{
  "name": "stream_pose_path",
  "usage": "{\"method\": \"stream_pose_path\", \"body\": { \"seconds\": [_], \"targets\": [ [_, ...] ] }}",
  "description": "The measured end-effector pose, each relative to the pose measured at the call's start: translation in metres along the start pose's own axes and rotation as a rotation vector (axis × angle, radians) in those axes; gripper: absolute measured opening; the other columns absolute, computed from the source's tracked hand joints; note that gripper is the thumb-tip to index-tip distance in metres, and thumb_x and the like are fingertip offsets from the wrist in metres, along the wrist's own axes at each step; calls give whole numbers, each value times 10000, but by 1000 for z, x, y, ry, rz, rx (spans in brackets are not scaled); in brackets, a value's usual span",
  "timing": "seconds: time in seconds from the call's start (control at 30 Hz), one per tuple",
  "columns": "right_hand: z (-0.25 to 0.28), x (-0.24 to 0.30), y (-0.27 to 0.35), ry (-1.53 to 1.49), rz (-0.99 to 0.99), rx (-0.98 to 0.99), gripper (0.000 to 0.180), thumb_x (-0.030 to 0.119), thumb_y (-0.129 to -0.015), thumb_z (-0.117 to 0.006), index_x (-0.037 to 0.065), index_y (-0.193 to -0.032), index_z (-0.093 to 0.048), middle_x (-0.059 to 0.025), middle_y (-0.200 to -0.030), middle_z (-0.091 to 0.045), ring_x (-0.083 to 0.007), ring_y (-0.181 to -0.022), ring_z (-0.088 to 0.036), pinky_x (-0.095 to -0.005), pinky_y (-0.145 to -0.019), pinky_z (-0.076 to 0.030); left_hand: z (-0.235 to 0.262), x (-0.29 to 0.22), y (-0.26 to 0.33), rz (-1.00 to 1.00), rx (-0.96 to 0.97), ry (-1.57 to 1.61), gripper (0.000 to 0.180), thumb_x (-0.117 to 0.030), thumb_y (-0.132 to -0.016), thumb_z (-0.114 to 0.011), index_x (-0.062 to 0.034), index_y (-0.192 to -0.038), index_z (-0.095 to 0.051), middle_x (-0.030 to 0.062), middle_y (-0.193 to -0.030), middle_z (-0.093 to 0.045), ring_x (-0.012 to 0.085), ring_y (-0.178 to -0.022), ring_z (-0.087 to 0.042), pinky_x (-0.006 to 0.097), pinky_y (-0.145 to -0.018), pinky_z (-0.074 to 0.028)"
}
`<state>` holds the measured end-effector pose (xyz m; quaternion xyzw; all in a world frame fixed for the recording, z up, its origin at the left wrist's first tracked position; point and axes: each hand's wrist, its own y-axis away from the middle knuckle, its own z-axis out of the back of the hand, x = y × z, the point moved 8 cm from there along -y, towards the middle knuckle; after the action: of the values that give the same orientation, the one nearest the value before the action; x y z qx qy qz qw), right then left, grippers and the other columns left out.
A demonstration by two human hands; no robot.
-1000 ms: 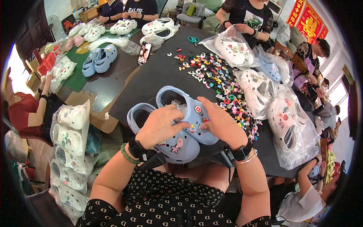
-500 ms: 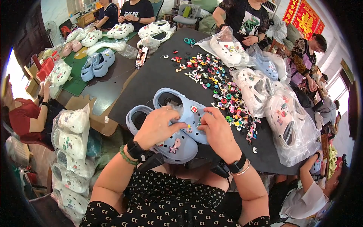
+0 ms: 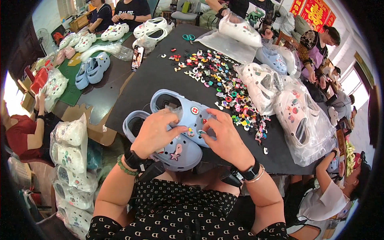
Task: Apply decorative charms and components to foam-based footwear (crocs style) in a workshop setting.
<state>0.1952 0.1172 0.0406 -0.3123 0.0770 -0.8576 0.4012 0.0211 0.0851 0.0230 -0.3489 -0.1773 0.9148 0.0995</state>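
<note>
Two light-blue clogs lie together in front of me at the table's near edge. My left hand [image 3: 154, 134] is closed on the farther blue clog [image 3: 187, 117], its thumb pressed on the upper beside a small colourful charm. A round red flower charm [image 3: 195, 110] sits higher on that clog. My right hand [image 3: 228, 138] pinches a small pale charm [image 3: 202, 132] against the clog's right side; the fingertips partly hide it. The nearer blue clog [image 3: 188, 154] lies under my left wrist and bears a pink starfish charm [image 3: 175, 155].
Many loose charms [image 3: 228, 86] spread over the black tabletop [image 3: 138, 90]. Bagged white clogs [image 3: 300, 120] line the right side. Green scissors [image 3: 188, 37] lie at the far edge. Stacked bagged clogs [image 3: 70, 160] stand at left, near a phone [image 3: 137, 58]. Co-workers sit around.
The view has shifted, so the table sits slightly further left and up. My right fingers have shifted slightly on the clog. Across the table, a co-worker has raised a white clog above its plastic bag.
</note>
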Motion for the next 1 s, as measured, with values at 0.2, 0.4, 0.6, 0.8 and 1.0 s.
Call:
{"method": "stream_pose_path", "body": {
  "seconds": [0.2,0.4,0.6,0.8,1.0],
  "targets": [
    [1,-20,1,-120,-61,-59,137,46,-784,-727,19,-893,-648,-193,-1259,-573,-395,-1184,-519,-457,-988,-437,0,-1,-2,-17,-9,-8,339,-287,-762,-819,-25,-790,-605,114,-812,-602,326,-778,-607,409,-672,-461],
    [-7,-11,-13,15,-19,84,143,57,-774,-750,19,-868,-649,-179,-1335,-515,-379,-1157,-530,-465,-932,-474,1,0,-1,-18,-16,3,333,-275,-754,-824,-23,-795,-610,115,-802,-604,324,-765,-611,401,-662,-463],
    [-6,-23,-27,120,-124,59,504,32,-750,-769,67,-1185,-518,-210,-1405,-434,-451,-1206,-511,-510,-915,-507,1,-2,-3,-37,-13,-12,326,-264,-748,-829,-23,-795,-614,115,-802,-604,328,-756,-611,402,-656,-464],
    [-21,-25,-33,-41,-194,314,641,4,-757,-752,89,-1301,-425,-215,-1319,-517,-460,-1157,-549,-535,-887,-511,-1,0,1,-11,-8,23,318,-272,-754,-824,-30,-801,-624,113,-818,-602,325,-774,-610,408,-663,-467],
    [-21,-28,-30,4,-133,263,675,-12,-772,-732,103,-1356,-412,-207,-1286,-549,-436,-1139,-558,-505,-900,-504,-1,-3,-5,-40,-21,10,318,-295,-763,-815,-36,-811,-636,113,-834,-604,327,-784,-613,411,-680,-472]
  ]
}}
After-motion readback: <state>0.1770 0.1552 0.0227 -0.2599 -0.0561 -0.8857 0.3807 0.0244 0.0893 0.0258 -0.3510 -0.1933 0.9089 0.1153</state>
